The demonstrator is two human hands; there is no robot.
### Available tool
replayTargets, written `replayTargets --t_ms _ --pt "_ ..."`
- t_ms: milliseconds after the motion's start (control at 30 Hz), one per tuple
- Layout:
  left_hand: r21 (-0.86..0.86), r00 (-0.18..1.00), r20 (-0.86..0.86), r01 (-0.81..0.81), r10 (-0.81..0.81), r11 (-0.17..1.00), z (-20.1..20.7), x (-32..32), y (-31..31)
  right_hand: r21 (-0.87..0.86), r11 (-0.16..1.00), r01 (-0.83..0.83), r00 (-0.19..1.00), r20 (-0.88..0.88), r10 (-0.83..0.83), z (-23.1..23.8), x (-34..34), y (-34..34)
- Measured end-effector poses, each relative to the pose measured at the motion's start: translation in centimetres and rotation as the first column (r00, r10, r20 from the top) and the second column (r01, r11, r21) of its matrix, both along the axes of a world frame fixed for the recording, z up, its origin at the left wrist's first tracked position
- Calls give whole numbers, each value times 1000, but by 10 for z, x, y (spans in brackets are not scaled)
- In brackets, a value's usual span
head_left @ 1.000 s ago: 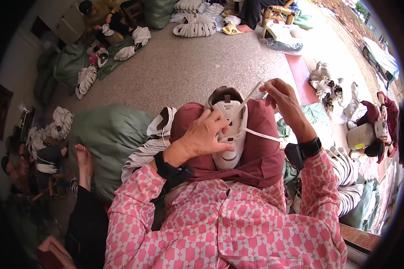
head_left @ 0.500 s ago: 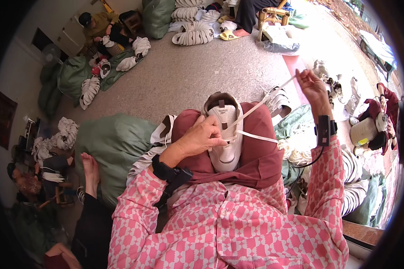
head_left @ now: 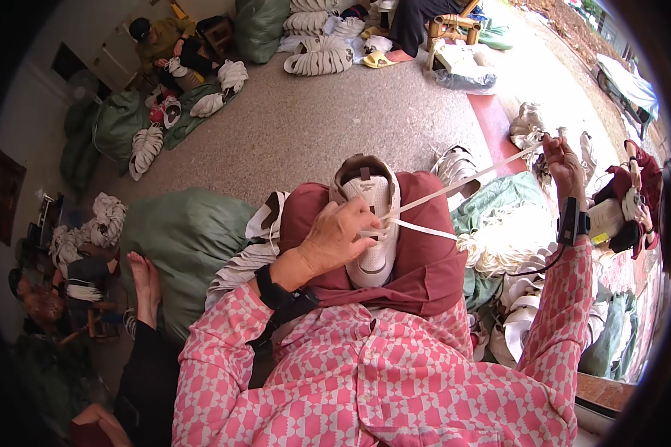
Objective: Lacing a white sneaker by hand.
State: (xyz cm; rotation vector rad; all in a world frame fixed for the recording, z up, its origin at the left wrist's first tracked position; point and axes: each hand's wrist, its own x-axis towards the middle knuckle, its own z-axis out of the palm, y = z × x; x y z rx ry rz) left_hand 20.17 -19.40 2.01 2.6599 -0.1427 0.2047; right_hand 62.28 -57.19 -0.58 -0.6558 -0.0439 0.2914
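Note:
A pale beige sneaker (head_left: 374, 262) with a brown collar lining rests across my thighs, toe toward me. My left hand (head_left: 328, 237) is closed at its lacing area, fingers bent over the tongue and eyelets; the exact grip of the fingertips is partly hidden. From the eyelets a flat white shoelace (head_left: 473, 179) runs taut up to the right. Its far part is pinched in my right hand (head_left: 565, 165), raised well out to the side. Another stretch of lace (head_left: 426, 229) trails from the shoe over my right thigh.
A large green sack (head_left: 183, 249) and stacked shoe uppers (head_left: 242, 272) are at my left. To my right lie a heap of white laces (head_left: 503, 238) and more shoe parts (head_left: 458, 164). Other people sit around, one at far right (head_left: 634, 197).
My right hand has swung outward to the right and slightly down, drawing a longer length of lace from the shoe. My left hand has shifted slightly up over the eyelets.

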Motion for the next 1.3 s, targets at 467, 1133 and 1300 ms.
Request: replayTargets --t_ms 467,1133,1300 --pt "136 945 -144 312 -293 940 -24 3 -57 -390 919 -65 969 197 152 50 -98 14" --pt "-944 741 -292 -324 605 -59 4 -164 153 -244 954 176 969 -126 -212 -29 -83 -17" --pt "-523 579 -510 -796 636 306 -24 -155 156 -617 773 147 984 9 -180 -29 -116 10"
